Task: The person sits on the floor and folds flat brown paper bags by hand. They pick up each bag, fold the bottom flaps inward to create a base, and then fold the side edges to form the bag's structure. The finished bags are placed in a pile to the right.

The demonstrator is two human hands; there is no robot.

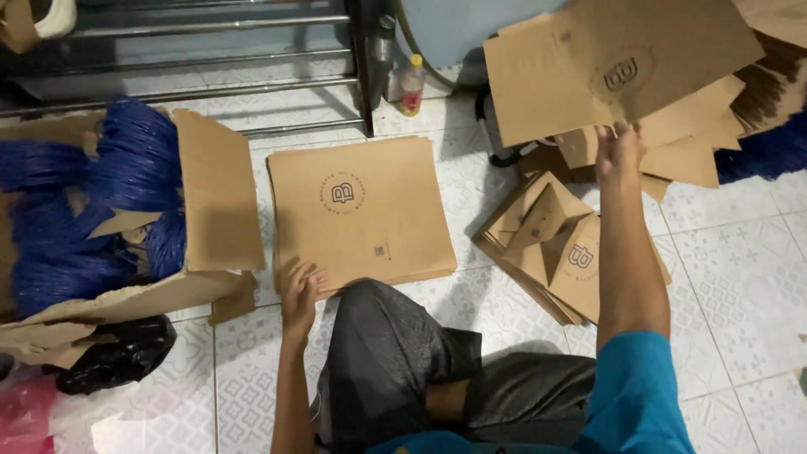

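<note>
Two bare hands work brown paper bags on a tiled floor. The left hand (300, 290) rests with fingers loosely spread on the near edge of a flat stack of bags (361, 210) lying just ahead of the knee. The right hand (619, 151) reaches far forward, fingers pinching the lower edge of a large flat bag (605, 63) lifted over a loose heap. Folded bags (551, 244) lie beneath that forearm. At left, a torn carton (214, 193) holds blue cord bundles (76, 210); a small bottle (411, 84) stands beyond

Blue strands (59, 219) in a carton (220, 197)
</note>
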